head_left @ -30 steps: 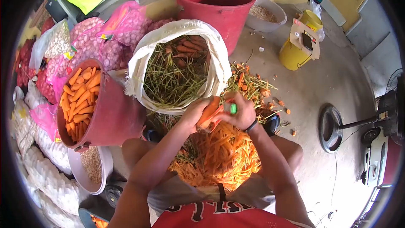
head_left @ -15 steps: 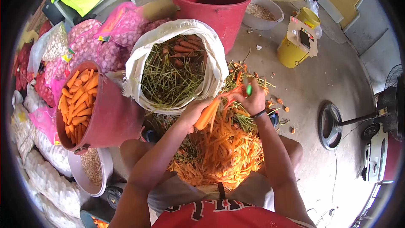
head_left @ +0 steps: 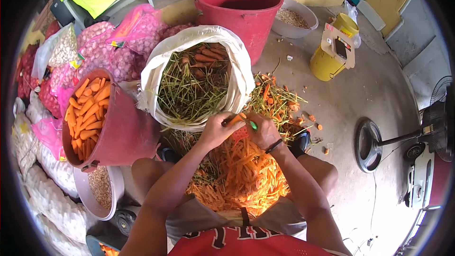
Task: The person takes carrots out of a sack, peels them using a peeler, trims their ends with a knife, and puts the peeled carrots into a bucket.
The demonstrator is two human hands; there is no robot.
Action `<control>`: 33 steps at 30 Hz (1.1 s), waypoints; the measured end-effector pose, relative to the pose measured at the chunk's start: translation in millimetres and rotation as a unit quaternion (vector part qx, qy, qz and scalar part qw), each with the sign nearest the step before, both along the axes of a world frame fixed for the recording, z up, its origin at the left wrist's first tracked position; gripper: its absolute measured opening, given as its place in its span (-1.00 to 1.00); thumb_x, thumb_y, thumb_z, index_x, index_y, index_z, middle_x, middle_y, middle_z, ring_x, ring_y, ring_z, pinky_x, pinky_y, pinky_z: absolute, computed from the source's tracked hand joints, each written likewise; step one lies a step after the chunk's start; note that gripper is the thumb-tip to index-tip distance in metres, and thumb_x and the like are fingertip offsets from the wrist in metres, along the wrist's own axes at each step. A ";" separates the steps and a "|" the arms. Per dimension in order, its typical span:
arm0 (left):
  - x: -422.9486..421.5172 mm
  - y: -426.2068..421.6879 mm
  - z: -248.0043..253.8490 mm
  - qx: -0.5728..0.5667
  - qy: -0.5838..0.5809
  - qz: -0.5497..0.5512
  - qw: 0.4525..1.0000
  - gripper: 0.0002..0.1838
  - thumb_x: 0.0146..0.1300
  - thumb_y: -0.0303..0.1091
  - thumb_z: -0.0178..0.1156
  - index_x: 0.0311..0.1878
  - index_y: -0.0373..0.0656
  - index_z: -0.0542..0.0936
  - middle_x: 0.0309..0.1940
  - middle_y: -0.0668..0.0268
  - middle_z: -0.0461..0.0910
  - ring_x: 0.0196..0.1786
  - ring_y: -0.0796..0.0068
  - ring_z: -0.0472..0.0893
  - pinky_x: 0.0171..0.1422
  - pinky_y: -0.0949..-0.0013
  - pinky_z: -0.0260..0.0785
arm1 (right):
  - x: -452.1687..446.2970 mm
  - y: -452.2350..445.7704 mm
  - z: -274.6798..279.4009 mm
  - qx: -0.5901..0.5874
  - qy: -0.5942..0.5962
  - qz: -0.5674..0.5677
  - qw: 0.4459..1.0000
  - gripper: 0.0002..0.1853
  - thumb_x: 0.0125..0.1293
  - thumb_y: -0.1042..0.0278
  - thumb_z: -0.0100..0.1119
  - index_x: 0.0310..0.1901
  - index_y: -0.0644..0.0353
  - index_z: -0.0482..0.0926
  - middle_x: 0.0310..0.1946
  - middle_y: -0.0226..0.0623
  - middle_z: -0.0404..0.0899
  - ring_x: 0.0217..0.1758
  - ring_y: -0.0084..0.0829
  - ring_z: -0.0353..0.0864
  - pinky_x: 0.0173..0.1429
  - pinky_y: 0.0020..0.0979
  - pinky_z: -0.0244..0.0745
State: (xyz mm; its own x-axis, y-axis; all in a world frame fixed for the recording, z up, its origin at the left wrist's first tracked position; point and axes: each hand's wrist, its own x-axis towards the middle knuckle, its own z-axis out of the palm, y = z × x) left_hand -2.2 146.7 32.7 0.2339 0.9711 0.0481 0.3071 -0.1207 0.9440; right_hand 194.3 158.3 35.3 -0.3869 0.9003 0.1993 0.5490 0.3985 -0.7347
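Near the middle, my left hand [head_left: 215, 130] is wrapped round a carrot [head_left: 236, 120], whose orange end shows between my hands. My right hand [head_left: 263, 132] is closed on a tool with a green part [head_left: 253, 125], right beside the carrot. Under both hands lies a large heap of orange peelings [head_left: 251, 173]. Just beyond them stands a white sack [head_left: 242, 61] with unpeeled carrots [head_left: 208, 56] and green stalks. At the left a tilted red bucket [head_left: 130, 130] holds peeled carrots [head_left: 89, 114].
An upright red bucket [head_left: 256, 28] stands behind the sack. Pink net bags [head_left: 102, 50] line the left. Stalks and carrot bits [head_left: 272, 99] litter the floor right of the sack. A yellow bucket [head_left: 323, 64] and a fan base [head_left: 368, 144] stand at the right.
My right hand has moved back left and down from its outstretched position to the carrot. My left hand has turned, and the carrot now shows only in part between my hands.
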 end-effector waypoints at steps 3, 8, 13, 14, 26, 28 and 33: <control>4.2 3.5 -4.1 0.019 -0.005 -0.008 1.000 -0.75 0.24 -0.32 0.35 -0.09 -0.27 0.68 -0.25 0.30 0.71 -0.21 0.65 0.60 -0.08 0.44 0.46 | 1.0 0.4 -1.1 0.016 0.004 0.010 1.000 -0.64 0.09 0.51 0.23 -0.02 0.25 0.54 -0.24 0.01 0.61 -0.16 0.06 0.63 -0.09 -0.11 0.56; 8.7 2.9 1.8 0.042 -0.005 -0.038 0.998 -0.76 0.21 -0.37 0.36 -0.10 -0.28 0.68 -0.22 0.28 0.72 -0.19 0.64 0.61 -0.06 0.45 0.47 | 4.9 1.0 -13.4 -0.010 -0.034 -0.015 0.999 -0.69 0.13 0.43 0.22 -0.05 0.22 0.55 -0.23 0.00 0.62 -0.17 0.06 0.63 -0.08 -0.08 0.56; 14.1 2.8 -3.1 0.054 -0.023 -0.049 0.997 -0.67 0.16 -0.30 0.40 -0.09 -0.31 0.67 -0.22 0.26 0.70 -0.19 0.59 0.62 -0.07 0.44 0.46 | 27.1 16.0 -45.1 -0.104 -0.165 -0.055 0.979 -0.73 0.21 0.25 0.15 -0.13 0.21 0.55 -0.31 0.07 0.63 -0.21 0.06 0.64 -0.11 -0.07 0.55; 13.1 1.8 1.2 0.058 -0.008 -0.050 0.997 -0.64 0.14 -0.27 0.42 -0.08 -0.32 0.67 -0.21 0.23 0.70 -0.17 0.57 0.63 -0.04 0.41 0.47 | 33.2 19.4 -59.3 -0.117 -0.190 -0.054 0.973 -0.73 0.20 0.24 0.12 -0.14 0.23 0.55 -0.36 0.10 0.63 -0.24 0.08 0.63 -0.14 -0.06 0.54; -32.3 14.4 35.3 -0.232 -0.277 -0.101 0.927 -0.54 0.35 -0.25 0.18 0.22 -0.30 0.43 -0.29 0.32 0.57 -0.40 0.65 0.53 -0.38 0.56 0.39 | 22.8 23.2 -48.2 -0.067 -0.157 -0.047 0.984 -0.66 0.25 0.23 0.13 -0.01 0.23 0.55 -0.38 0.08 0.65 -0.29 0.02 0.68 -0.15 -0.07 0.60; -23.8 14.7 23.6 -0.210 -0.266 -0.042 0.940 -0.57 0.34 -0.21 0.22 0.15 -0.30 0.50 -0.36 0.38 0.55 -0.46 0.68 0.47 -0.44 0.56 0.32 | 11.8 17.7 -24.7 -0.091 -0.098 -0.074 0.988 -0.70 0.23 0.31 0.14 -0.05 0.28 0.55 -0.38 0.08 0.65 -0.29 0.04 0.67 -0.17 -0.08 0.58; -19.6 20.2 8.7 -0.116 -0.149 0.013 0.982 -0.65 0.27 -0.18 0.31 -0.05 -0.27 0.63 -0.43 0.41 0.56 -0.42 0.73 0.47 -0.38 0.55 0.32 | -10.5 10.3 -9.1 0.018 0.037 -0.048 0.998 -0.81 0.18 0.43 0.18 -0.18 0.30 0.54 -0.35 0.05 0.62 -0.30 0.05 0.64 -0.20 -0.08 0.56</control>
State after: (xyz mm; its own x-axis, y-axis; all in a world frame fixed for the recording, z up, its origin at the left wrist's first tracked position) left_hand -21.7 166.9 41.4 0.2178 0.9694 -0.1130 0.0139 0.1127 0.9935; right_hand 183.8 168.6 26.1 -0.2830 0.9241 0.2569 0.5311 0.3740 -0.7603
